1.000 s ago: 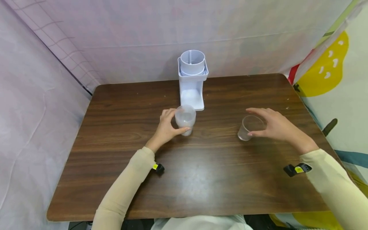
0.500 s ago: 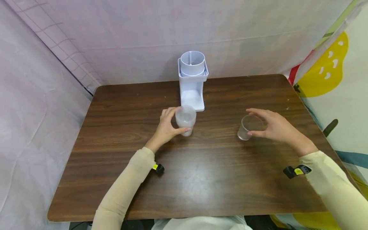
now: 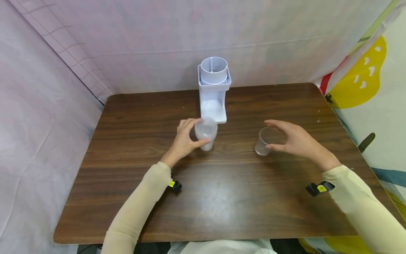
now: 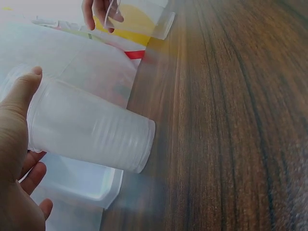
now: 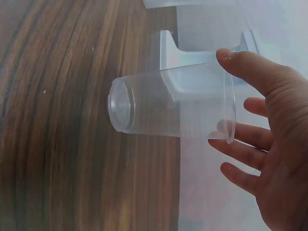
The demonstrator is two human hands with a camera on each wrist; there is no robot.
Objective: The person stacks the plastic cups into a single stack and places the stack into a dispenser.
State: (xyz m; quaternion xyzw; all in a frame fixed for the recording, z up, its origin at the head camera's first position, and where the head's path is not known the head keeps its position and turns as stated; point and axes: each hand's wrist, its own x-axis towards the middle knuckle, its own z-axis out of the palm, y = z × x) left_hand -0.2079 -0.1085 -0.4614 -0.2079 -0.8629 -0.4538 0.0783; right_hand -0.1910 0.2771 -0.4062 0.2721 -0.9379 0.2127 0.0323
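My left hand [image 3: 184, 143] grips a frosted-looking stack of nested clear plastic cups [image 3: 206, 132] near its rim, thumb on the near side. The stack stands upright at the table's middle, just in front of the white holder; ridges show along its lower part in the left wrist view. To the right, my right hand [image 3: 298, 141] pinches a single clear plastic cup [image 5: 163, 103] by the rim, between thumb and fingers. That cup's base points down towards the table; whether it touches the wood I cannot tell.
A white plastic holder [image 3: 213, 100] with a round divided cup on top stands at the table's back edge. Behind it hangs a pale curtain [image 3: 152, 46]. The brown wooden table [image 3: 222, 208] has rounded corners. A patterned cloth [image 3: 355, 84] hangs at the right.
My right hand has moved a little to the left with the single cup. The left hand and its stack have stayed almost in place.
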